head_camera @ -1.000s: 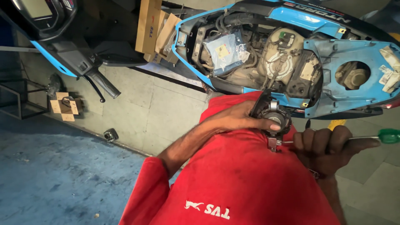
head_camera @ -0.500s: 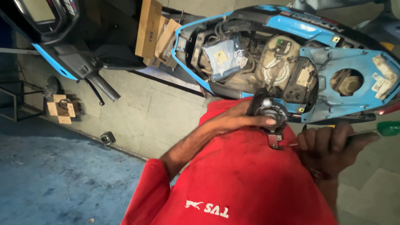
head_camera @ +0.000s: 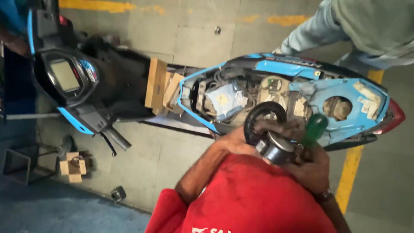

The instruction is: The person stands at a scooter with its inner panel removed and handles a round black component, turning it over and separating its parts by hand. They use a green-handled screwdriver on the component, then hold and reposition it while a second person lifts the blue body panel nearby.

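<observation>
Hiding round part (head_camera: 276,146), both hands (head_camera: 310,166) overlapping

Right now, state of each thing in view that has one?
Scooter: seat off, body open, wiring and parts exposed.
Round black part: off the scooter, held in the left hand.
Screwdriver, green handle: gripped in the right hand, beside the part.
Dash screen: appears unlit.
Wooden blocks: resting on the scooter's footboard.

Grey concrete floor (head_camera: 172,168) w/ yellow lines is carrying everything: blue scooter (head_camera: 276,86) is lying on it, small cardboard box (head_camera: 73,166) and black metal stand (head_camera: 21,164) sitting nearby, plus a small round part (head_camera: 117,194).
</observation>
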